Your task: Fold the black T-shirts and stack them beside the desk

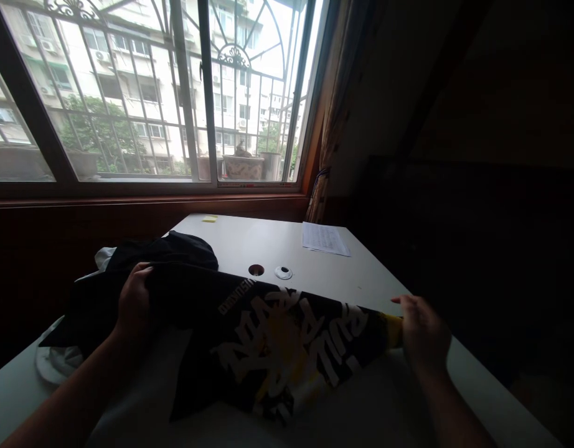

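Observation:
A black T-shirt point(287, 348) with large white and yellow lettering is stretched taut between my two hands above the white table point(240, 239). My left hand point(136, 298) grips its dark end, fingers closed around the cloth. On the other side my right hand point(422, 333) is closed on the yellow-printed end. The lower edge of the shirt hangs down toward me in a loose point. Behind and beside my left hand lies a heap of dark clothes point(175, 249), with some white cloth point(58, 361) showing under it.
Toward the back of the table are yellow sticky notes point(209, 219) and printed papers point(325, 239). A round cable hole point(256, 270) sits beside its loose white cover point(283, 272). Beyond the table stand a barred window point(151, 93) and a curtain point(331, 112). The right side is very dark.

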`<state>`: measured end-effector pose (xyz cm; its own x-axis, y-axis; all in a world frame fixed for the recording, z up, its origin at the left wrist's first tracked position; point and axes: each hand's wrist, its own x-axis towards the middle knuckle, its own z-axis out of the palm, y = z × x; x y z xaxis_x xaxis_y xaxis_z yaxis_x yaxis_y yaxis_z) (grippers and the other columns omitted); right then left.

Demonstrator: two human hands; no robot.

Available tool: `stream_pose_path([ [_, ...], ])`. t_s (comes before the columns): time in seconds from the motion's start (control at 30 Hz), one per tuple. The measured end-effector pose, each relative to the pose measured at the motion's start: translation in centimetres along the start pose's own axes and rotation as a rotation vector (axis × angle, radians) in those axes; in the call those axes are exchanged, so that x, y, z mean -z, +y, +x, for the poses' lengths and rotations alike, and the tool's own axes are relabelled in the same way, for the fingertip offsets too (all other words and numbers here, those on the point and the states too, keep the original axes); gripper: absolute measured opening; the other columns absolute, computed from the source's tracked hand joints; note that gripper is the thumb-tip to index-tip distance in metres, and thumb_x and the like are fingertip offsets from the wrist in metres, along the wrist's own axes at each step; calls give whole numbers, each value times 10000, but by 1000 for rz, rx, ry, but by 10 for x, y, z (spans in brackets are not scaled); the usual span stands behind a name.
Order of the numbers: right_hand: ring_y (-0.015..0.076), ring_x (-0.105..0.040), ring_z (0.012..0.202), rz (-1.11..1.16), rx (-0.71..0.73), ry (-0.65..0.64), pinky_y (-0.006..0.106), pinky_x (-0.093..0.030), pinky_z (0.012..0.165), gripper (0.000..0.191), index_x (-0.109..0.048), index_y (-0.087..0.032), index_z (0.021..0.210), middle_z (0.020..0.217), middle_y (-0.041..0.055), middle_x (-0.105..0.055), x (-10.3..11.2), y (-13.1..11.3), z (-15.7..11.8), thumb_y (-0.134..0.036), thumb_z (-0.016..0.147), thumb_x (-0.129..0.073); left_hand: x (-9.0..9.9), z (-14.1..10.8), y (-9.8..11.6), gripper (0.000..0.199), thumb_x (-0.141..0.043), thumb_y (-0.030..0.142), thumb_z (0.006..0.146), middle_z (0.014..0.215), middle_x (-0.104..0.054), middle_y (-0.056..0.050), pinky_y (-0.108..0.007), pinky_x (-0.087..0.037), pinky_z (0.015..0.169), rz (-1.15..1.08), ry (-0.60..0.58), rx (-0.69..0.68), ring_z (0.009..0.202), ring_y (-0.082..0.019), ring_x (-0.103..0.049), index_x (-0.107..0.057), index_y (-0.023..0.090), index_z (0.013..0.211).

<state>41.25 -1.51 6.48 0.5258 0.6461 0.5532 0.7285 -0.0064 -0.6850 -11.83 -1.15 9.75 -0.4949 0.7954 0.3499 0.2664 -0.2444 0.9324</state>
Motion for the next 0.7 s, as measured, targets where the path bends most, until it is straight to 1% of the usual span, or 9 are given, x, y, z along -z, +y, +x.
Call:
stream_pose_path([
  [0.07, 266, -615, 806, -3, -41, 76, 341, -400, 667, 384, -699, -223, 894, 944, 69, -708, 6, 8, 6, -494, 920, -429, -6, -5, 3, 174, -496, 324, 912, 811, -553, 39, -225, -440, 610, -52, -3, 11, 736, -141, -521, -587, 179, 941],
  [0.1, 267, -607, 804, -4, -59, 102, 344, -394, 662, 394, -700, -218, 895, 951, 75, -704, 8, 13, 9, -498, 922, -424, -10, -7, 4, 190, -517, 347, 905, 783, -556, 42, -223, -445, 598, -95, -53, 40, 707, -138, -530, -598, 182, 955],
  [0.2, 275, -592, 803, -38, -103, 117, 360, -389, 658, 420, -711, -210, 867, 943, 90, -698, 11, 29, 20, -500, 912, -411, -19, -14, 6, 352, -609, 434, 871, 840, -645, 11, -258, -507, 624, -210, -400, 207, 743, -183, -633, -614, 198, 1131],
  [0.27, 272, -592, 766, -66, -129, 84, 368, -394, 641, 459, -730, -205, 862, 888, 94, -692, 10, 38, 27, -508, 911, -389, -23, -17, 3, 474, -700, 462, 824, 959, -710, -39, -311, -555, 690, -183, -667, 342, 857, -248, -699, -617, 215, 1220],
  [0.33, 266, -607, 728, -84, -144, 5, 368, -406, 620, 505, -749, -200, 868, 828, 92, -691, 8, 45, 33, -535, 911, -373, -24, -20, -3, 498, -782, 442, 767, 1039, -738, -65, -351, -576, 735, -106, -892, 432, 931, -288, -716, -660, 233, 1202],
  [0.43, 284, -657, 739, -139, -131, -197, 377, -444, 627, 524, -760, -216, 856, 800, 85, -724, 1, 50, 35, -597, 887, -402, -24, -22, -14, 488, -816, 405, 735, 1097, -747, -73, -366, -585, 739, -18, -1079, 389, 945, -298, -719, -697, 245, 1180],
  [0.5, 303, -687, 788, -148, -72, -331, 400, -488, 678, 498, -761, -235, 844, 816, 80, -751, -6, 49, 31, -631, 851, -459, -26, -20, -22, 534, -786, 404, 763, 1100, -747, -78, -351, -583, 720, 27, -1072, 277, 914, -278, -722, -658, 246, 1257],
  [0.57, 312, -700, 864, -89, 58, -464, 422, -523, 770, 449, -759, -251, 844, 852, 80, -765, -13, 43, 24, -633, 819, -525, -29, -17, -27, 571, -732, 406, 805, 1085, -750, -83, -335, -581, 702, 79, -955, 133, 865, -249, -723, -592, 238, 1332],
  [0.7, 296, -692, 917, 56, 305, -777, 419, -537, 860, 372, -756, -256, 893, 881, 70, -759, -20, 26, 6, -592, 763, -663, -35, -12, -29, 479, -578, 351, 901, 1238, -698, -100, -350, -581, 726, 200, -492, -226, 858, -216, -706, -530, 248, 1366],
])
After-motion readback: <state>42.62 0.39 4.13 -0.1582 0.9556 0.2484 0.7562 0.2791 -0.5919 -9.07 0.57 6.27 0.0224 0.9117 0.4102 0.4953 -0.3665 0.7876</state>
